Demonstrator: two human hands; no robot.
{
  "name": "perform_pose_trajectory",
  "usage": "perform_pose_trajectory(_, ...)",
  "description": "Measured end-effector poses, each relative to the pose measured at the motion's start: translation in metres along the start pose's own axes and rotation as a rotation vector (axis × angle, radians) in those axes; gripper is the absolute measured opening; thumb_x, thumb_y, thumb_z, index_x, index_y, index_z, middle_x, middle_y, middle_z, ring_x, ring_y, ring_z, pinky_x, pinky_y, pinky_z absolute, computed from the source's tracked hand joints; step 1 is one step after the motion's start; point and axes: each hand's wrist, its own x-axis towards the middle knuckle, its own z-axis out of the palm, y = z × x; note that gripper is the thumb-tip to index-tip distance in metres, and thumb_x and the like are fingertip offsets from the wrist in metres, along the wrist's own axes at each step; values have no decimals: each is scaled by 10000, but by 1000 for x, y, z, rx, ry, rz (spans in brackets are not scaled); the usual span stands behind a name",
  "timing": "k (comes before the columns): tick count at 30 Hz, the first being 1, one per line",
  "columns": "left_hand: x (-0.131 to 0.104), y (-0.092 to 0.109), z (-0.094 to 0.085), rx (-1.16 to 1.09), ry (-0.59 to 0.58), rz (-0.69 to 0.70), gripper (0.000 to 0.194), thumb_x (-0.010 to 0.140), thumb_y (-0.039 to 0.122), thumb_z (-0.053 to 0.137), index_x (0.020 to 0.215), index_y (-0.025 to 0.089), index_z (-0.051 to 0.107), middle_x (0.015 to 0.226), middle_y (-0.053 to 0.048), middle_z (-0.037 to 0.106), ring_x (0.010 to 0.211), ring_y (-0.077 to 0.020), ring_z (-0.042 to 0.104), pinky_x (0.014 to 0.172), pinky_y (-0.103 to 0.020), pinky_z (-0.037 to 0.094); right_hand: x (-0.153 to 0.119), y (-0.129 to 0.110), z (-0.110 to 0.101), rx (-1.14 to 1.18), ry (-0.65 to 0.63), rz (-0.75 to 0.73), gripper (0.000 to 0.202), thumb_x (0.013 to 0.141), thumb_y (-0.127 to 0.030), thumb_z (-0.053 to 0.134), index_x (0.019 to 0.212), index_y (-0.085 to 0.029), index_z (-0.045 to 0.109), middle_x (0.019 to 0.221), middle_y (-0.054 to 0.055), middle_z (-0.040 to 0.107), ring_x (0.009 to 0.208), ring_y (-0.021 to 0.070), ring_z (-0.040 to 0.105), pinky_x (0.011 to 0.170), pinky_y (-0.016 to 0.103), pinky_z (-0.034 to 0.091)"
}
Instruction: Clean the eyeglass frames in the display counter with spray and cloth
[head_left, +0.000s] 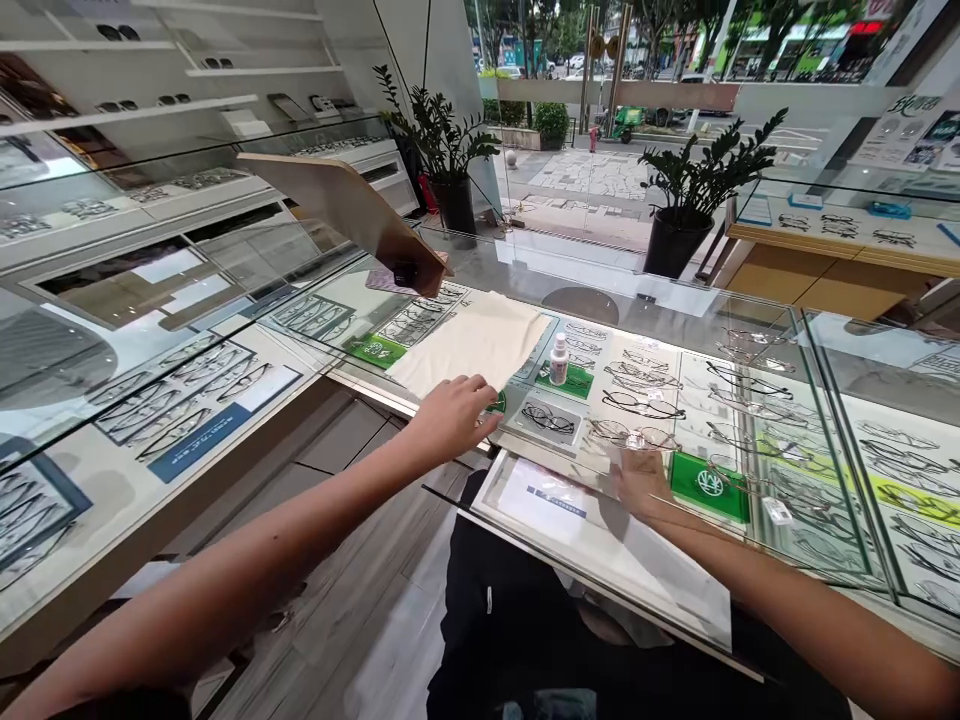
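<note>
My left hand (456, 412) hovers at or rests on the near edge of the glass counter, beside a cream cloth (480, 335). Its fingers are loosely bent and apart, with nothing visible in them. My right hand (639, 480) is at the counter's front, above the pulled-out drawer (551, 500). At its fingertips is a pair of thin-framed eyeglasses (600, 432) with a small white tag; the fingers look closed on it, though they are partly hidden. A small white bottle (559, 360) stands on the glass between the hands, past a dark-framed pair of eyeglasses (547, 418).
Rows of eyeglasses (645, 404) lie inside the glass case, around a green card (709, 485). A tilted mirror or board (352, 210) stands on the counter at left. Two potted plants (450, 150) are by the glass front. My lap is under the drawer.
</note>
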Motion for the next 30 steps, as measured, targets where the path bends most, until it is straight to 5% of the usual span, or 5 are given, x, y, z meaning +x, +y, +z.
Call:
perform_pose_trajectory(6, 30, -47, 4, -90, 114, -22, 537, 1041, 538, 386, 1311, 203, 708, 1353, -133, 708, 1240, -309, 652, 1055, -458, 512, -54, -18, -7, -316, -64, 24, 603, 1013, -436, 444, 1515, -121, 554, 1659, 177, 462, 1603, 382, 263, 1324, 561, 202)
perform_pose_trajectory(13, 47, -111, 35, -70, -121, -163, 1035, 947, 861, 323, 1732, 196, 208, 1806, -161, 60, 1672, -404, 32, 1325, -571, 130, -107, -65, -39, -216, -285, 4, 682, 1049, -574, 361, 1513, -124, 578, 1655, 195, 460, 1581, 371, 334, 1315, 558, 252)
perform_pose_trajectory(18, 67, -112, 24, -51, -131, -226, 1113, 897, 925, 324, 1740, 218, 160, 1803, -176, 72, 1661, -444, 70, 1305, -616, 146, -141, -87, -57, -121, -304, 50, 757, 1038, -702, 337, 1572, -202, 531, 1686, 138, 416, 1595, 359, 302, 1314, 530, 281)
perform_pose_trajectory(23, 135, -116, 3, -49, -79, -197, 1046, 961, 844, 262, 1734, 148, 159, 1800, -177, 115, 1659, -398, 144, 1321, -538, 149, -164, -105, -74, -113, -289, 92, 785, 1013, -764, 357, 1583, -253, 532, 1726, 93, 382, 1632, 370, 244, 1350, 546, 213)
perform_pose_trajectory(30, 192, -129, 23, -15, -171, -234, 1087, 936, 827, 284, 1725, 87, 172, 1782, -225, 133, 1645, -448, 150, 1308, -594, 116, -212, -100, -93, -145, -196, 173, 696, 982, -749, 476, 1592, -415, 520, 1754, -39, 349, 1662, 377, 188, 1372, 594, 171)
